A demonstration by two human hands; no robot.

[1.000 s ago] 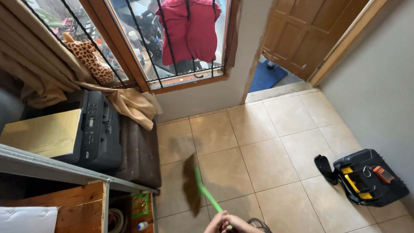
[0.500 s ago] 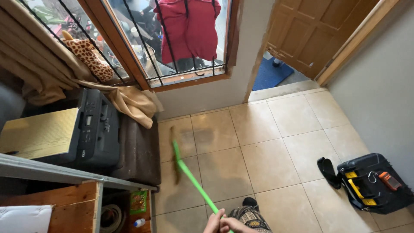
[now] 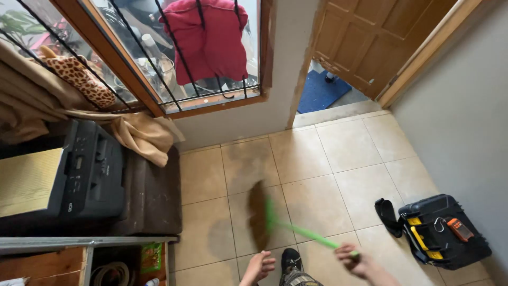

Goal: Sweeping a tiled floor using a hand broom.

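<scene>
Right hand: its grip (image 3: 353, 258) is clenched round the far end of the broom's green handle, low and out to the side, so the head sits flat on the floor.
Left hand: (image 3: 258, 266) released, fingers loose, just beside the broom head, touching nothing.
Broom: (image 3: 264, 214) on the tiled floor (image 3: 360, 185), between the dark printer (image 3: 84, 175) and the black toolbox (image 3: 442, 233); bristles brown and motion-blurred, handle thin, bright green.

Beige tiled floor (image 3: 338, 175), barred window (image 3: 174, 58), wooden door (image 3: 381, 37).
</scene>
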